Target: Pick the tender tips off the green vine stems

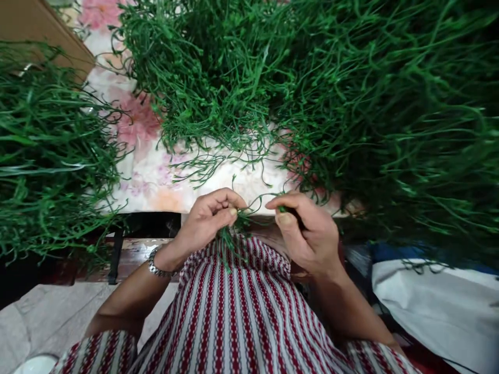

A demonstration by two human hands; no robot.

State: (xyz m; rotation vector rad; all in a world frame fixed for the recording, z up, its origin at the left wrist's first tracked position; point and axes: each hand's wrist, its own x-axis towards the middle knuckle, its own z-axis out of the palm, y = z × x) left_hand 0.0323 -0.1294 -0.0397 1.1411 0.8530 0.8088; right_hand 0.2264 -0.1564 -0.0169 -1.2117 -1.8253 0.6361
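Observation:
My left hand pinches a small bunch of thin green stems between thumb and forefinger, just over the near table edge. Part of the bunch hangs down in front of the striped shirt. To its right, my right hand is closed, thumb against curled fingers, with a green stem tip showing in the grip. A thin curved stem spans the gap between both hands. The stems look like artificial plant stems with small forked tips. Just beyond my hands, several loose stems lie on the flowered tablecloth.
A large heap of green stems covers the far side and right of the table. Another pile stands at the left, near a brown cardboard box. White cloth-like material lies at the lower right.

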